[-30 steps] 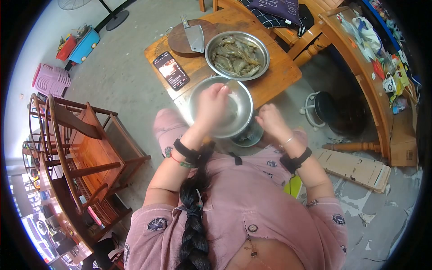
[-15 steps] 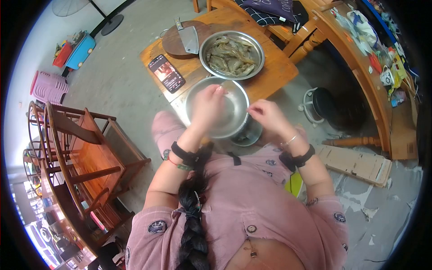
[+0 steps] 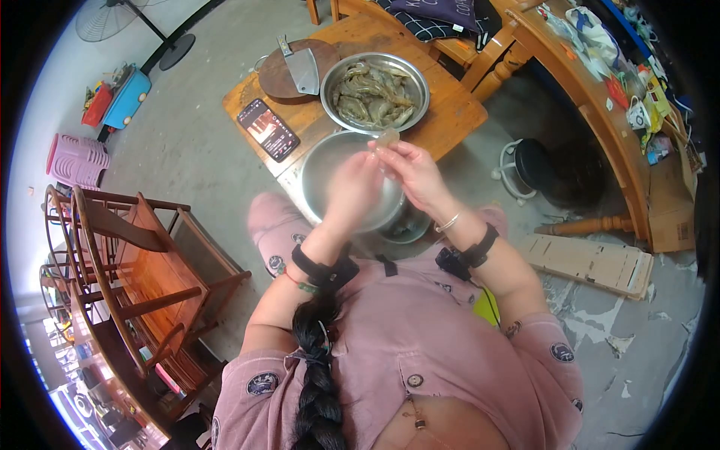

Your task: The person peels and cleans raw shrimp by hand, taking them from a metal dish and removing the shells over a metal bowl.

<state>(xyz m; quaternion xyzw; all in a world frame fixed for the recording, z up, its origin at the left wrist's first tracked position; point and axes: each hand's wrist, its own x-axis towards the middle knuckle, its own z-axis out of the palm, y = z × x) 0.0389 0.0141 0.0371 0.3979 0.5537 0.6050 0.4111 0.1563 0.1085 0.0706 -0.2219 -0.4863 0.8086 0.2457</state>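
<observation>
My left hand [image 3: 354,191] is over the metal basin [image 3: 315,169], blurred, its fingers closed on a small greyish shrimp [image 3: 388,138]. Coming in from the right, my right hand [image 3: 415,174] meets it fingertip to fingertip and pinches the same shrimp. The fingers partly hide the shrimp. Just beyond the hands, a steel bowl [image 3: 423,112] full of raw shrimp [image 3: 371,94] rests on the small wooden table [image 3: 450,112]. Below the basin's right side, another metal container [image 3: 409,231] shows in part, its contents unclear.
On the table, a cleaver [image 3: 303,71] lies on a round chopping board [image 3: 281,79], near a lit phone [image 3: 268,130]. Wooden chairs [image 3: 150,262] stand at left. A black stool [image 3: 529,169] and a flat cardboard box [image 3: 589,262] are at right.
My right hand has moved left and up from the basin's right rim to join my left hand at the shrimp. The whole view has shifted slightly.
</observation>
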